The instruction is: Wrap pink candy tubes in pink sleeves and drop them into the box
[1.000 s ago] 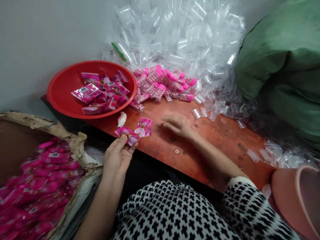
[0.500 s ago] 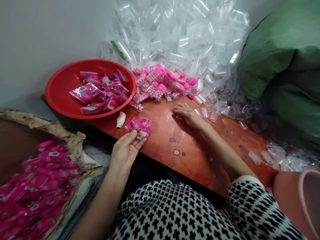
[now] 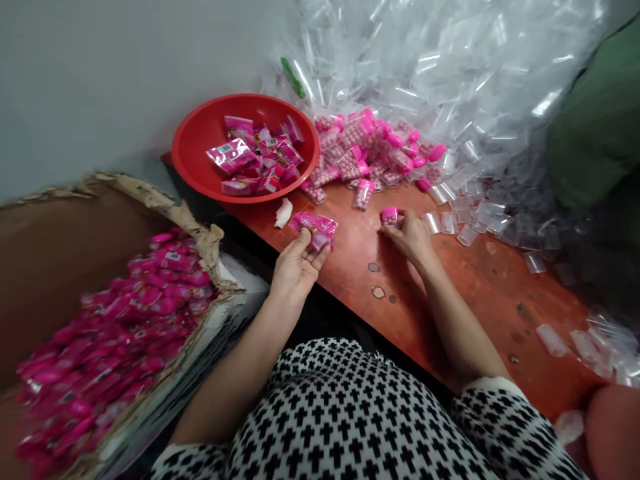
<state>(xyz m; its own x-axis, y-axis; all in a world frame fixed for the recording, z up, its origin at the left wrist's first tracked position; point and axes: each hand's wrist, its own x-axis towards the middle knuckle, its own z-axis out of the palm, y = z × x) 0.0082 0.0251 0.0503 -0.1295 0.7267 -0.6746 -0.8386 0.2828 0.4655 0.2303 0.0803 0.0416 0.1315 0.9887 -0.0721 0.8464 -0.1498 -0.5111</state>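
My left hand (image 3: 299,262) pinches a pink printed packet (image 3: 316,229) at the near edge of the red-brown table (image 3: 450,293). My right hand (image 3: 411,236) rests on the table a little to the right, its fingers closed on a small pink-capped vial of pink beads (image 3: 389,215). More filled pink-capped vials (image 3: 373,150) lie in a heap just beyond both hands. A red bowl (image 3: 200,137) holding several pink packets stands at the table's far left corner.
A big pile of clear empty vials (image 3: 450,73) fills the back of the table, and loose ones spread to the right. A torn cardboard box (image 3: 65,220) full of pink packets sits at my left. A green sack (image 3: 595,127) lies at the right. A small white scrap (image 3: 283,213) lies by the bowl.
My right hand reached out towards the vials, then drew back with a pink-capped vial. My left hand kept its packet. The camera swung left, showing more of the cardboard box.
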